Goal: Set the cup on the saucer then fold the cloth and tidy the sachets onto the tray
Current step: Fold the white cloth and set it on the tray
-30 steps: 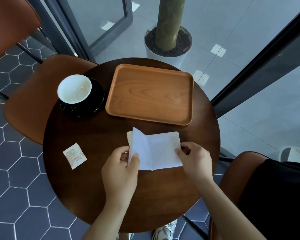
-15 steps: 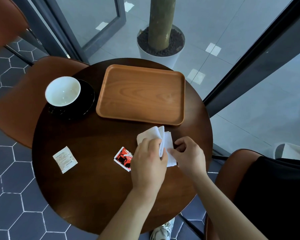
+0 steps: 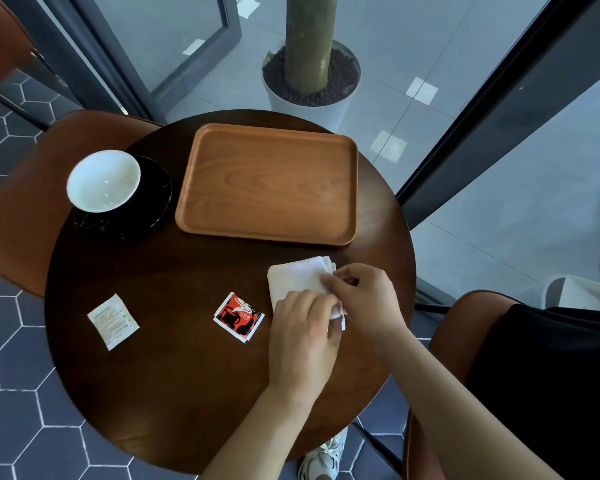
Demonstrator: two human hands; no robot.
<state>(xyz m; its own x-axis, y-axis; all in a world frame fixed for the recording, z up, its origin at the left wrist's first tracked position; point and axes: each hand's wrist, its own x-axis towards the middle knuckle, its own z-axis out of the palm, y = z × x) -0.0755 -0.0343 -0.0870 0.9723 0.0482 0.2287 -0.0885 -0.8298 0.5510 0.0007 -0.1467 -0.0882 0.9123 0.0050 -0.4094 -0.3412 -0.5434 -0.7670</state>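
Observation:
A white cup (image 3: 103,180) stands on a black saucer (image 3: 155,202) at the table's far left. An empty wooden tray (image 3: 267,181) lies at the far middle. Just in front of the tray's near right corner lies a folded white cloth (image 3: 297,277). My left hand (image 3: 303,336) rests on the cloth's near edge and my right hand (image 3: 362,299) pinches its right edge. A red and black sachet (image 3: 238,317) lies just left of my left hand. A white sachet (image 3: 113,322) lies at the near left of the table.
The round dark wooden table (image 3: 174,386) has brown chairs at its left (image 3: 25,188) and near right (image 3: 461,327). A white pot (image 3: 309,105) with a tree trunk stands behind the table by glass panes. My shoe (image 3: 321,459) shows under the table's near edge.
My left hand folded the cloth's left half over to the right, making it smaller. That uncovered the red and black sachet. Both hands now press on the folded cloth.

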